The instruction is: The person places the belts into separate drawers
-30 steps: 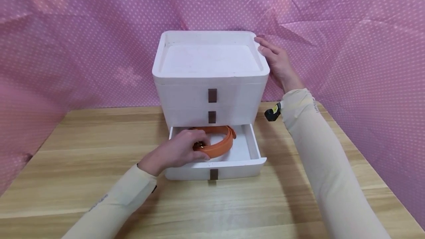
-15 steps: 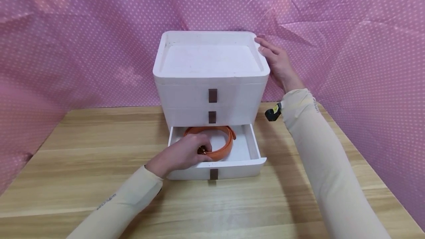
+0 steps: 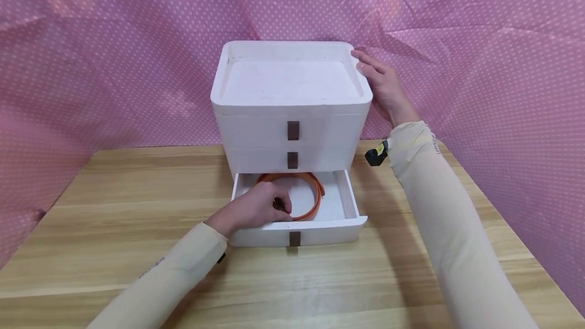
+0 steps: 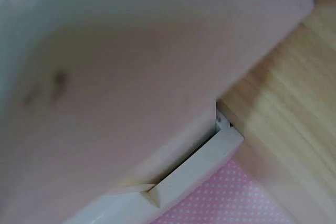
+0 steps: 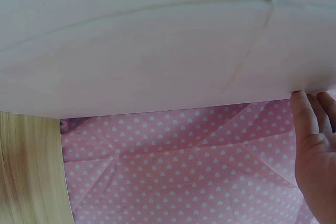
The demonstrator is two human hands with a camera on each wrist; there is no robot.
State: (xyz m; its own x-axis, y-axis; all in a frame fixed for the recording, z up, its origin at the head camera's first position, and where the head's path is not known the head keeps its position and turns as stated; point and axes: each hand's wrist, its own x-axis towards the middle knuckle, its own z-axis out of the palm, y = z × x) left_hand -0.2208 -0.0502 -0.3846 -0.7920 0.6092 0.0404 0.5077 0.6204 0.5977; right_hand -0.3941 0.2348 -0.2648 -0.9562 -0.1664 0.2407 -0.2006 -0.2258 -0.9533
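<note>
A coiled orange belt (image 3: 318, 194) lies inside the pulled-out bottom drawer (image 3: 265, 238) of a white cabinet (image 3: 256, 136). My left hand (image 3: 258, 204) reaches over the drawer's front left part, its fingers and thumb curled about the belt's buckle end, which they mostly hide. Against the cabinet's upper right side rests my right hand (image 3: 385, 84), fingers extended. The right wrist view shows those fingertips touching the white side wall (image 5: 157, 66). A blurred pale surface (image 4: 131, 93) fills much of the left wrist view, where the left hand cannot be made out.
Two upper drawers with brown tabs (image 3: 293, 130) are closed. The cabinet has a shallow tray top (image 3: 292, 81). It stands on a wooden table (image 3: 114, 207), with pink dotted cloth (image 3: 137, 55) hanging behind and at both sides.
My left hand has moved slightly right and lower into the drawer. The belt coil, earlier tilted and raised at the front, now lies flatter. My right hand stays in place.
</note>
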